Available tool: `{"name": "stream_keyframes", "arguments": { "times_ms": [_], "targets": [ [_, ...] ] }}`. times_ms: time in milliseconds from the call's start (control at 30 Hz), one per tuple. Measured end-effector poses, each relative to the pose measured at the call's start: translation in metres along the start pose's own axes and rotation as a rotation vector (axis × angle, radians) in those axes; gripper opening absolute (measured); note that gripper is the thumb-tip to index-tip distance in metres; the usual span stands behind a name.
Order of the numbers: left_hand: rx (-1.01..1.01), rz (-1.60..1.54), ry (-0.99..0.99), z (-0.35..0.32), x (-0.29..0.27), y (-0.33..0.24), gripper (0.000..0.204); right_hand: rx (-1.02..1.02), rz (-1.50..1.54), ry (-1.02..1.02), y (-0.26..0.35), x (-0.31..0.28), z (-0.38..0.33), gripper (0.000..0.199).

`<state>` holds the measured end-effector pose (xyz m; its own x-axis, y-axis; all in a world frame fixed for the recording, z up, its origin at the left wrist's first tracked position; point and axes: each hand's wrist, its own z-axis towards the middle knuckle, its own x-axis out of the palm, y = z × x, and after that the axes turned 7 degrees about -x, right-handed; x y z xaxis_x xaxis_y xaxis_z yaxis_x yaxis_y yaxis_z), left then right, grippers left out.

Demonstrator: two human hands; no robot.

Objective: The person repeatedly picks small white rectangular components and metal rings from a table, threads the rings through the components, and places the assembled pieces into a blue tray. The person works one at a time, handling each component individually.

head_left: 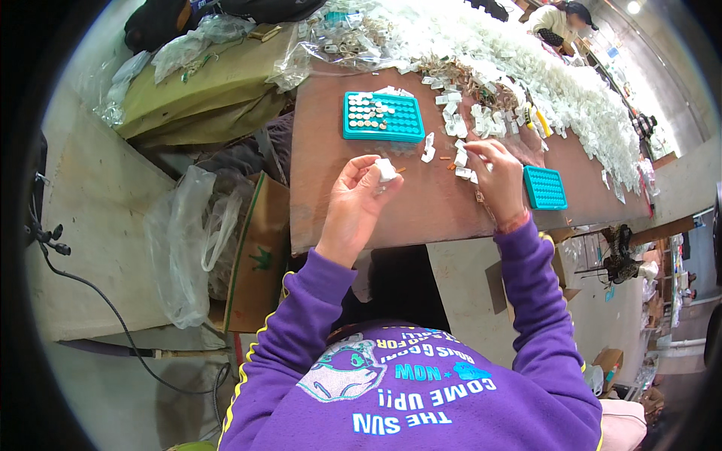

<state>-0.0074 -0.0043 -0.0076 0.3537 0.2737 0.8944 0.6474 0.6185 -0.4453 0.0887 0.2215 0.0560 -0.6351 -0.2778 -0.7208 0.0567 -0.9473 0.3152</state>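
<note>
My left hand (356,197) pinches a small white plastic piece (386,170) between thumb and fingers, just off the near part of the brown table (323,165). My right hand (498,177) reaches over the table with thumb and fingertips drawn together. Its fingertips are at a few small white plastic pieces (461,159); whether one is gripped, I cannot make out. Small orange-brown bits (444,158) lie beside them. Beyond my left hand is a teal tray (383,138), with several small round pale pieces (363,119) in its left part.
A second teal tray (545,188) lies right of my right hand. A large heap of white plastic pieces (519,71) covers the far table, with yellow-handled pliers (541,122) at its edge. A cardboard box (256,255) stands at left. Another person (558,26) sits at the far right.
</note>
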Motion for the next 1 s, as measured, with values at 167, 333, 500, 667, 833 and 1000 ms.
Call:
{"name": "stream_keyframes", "arguments": {
  "times_ms": [167, 333, 500, 667, 833, 1000],
  "targets": [
    [-0.023, -0.005, -0.001, 0.000, 0.003, -0.001, 0.018, -0.149, -0.424, 0.437, -0.028, 0.038, 0.031, 0.008],
    [-0.042, 0.032, -0.006, -0.002, 0.005, -0.002, 0.018, -0.275, -0.528, 0.472, -0.041, 0.048, 0.031, 0.006],
    [-0.054, 0.032, -0.011, -0.002, 0.005, -0.001, 0.018, -0.210, -0.367, 0.381, -0.037, 0.047, 0.033, 0.013],
    [-0.068, 0.064, -0.037, -0.002, 0.007, -0.002, 0.018, -0.022, -0.105, 0.203, -0.021, 0.042, 0.032, 0.023],
    [-0.059, 0.051, -0.042, -0.002, 0.008, -0.001, 0.018, -0.111, -0.084, 0.216, -0.018, 0.045, 0.024, 0.014],
    [-0.068, 0.070, -0.053, -0.002, 0.007, -0.002, 0.017, -0.154, -0.131, 0.210, -0.026, 0.049, 0.018, 0.007]
  ]
}}
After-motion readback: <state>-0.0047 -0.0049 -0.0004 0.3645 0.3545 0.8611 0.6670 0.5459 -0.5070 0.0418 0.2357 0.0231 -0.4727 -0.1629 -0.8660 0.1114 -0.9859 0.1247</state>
